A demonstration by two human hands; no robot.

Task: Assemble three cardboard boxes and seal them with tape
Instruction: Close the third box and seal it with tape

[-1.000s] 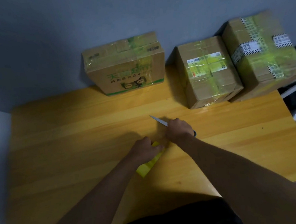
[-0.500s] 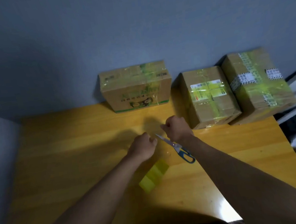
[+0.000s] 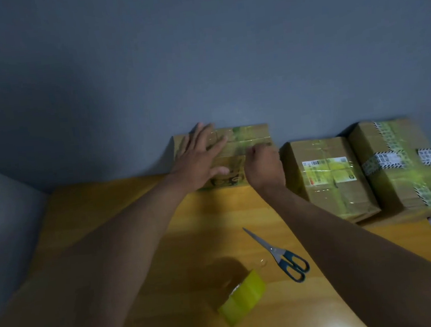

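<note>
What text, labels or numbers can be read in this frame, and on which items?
None legible.
Left box: dark print, mostly hidden behind hands.
Middle box: white and yellow label with barcode, blurred.
Right box: striped printed tape and white label, blurred.
Tape roll, scissors: no text seen.

Both forearms were bare right down to the wrists, the left hand (image 3: 200,159) and right hand (image 3: 264,167) wore no gloves, rings or watch.

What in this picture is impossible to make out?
- Head view: whatever the right hand pinches, hidden behind its curled fingers.
- Print on the left box, covered by both hands and blurred.
- Label text on the middle box, too small.
- Right box, smeared by motion blur.
</note>
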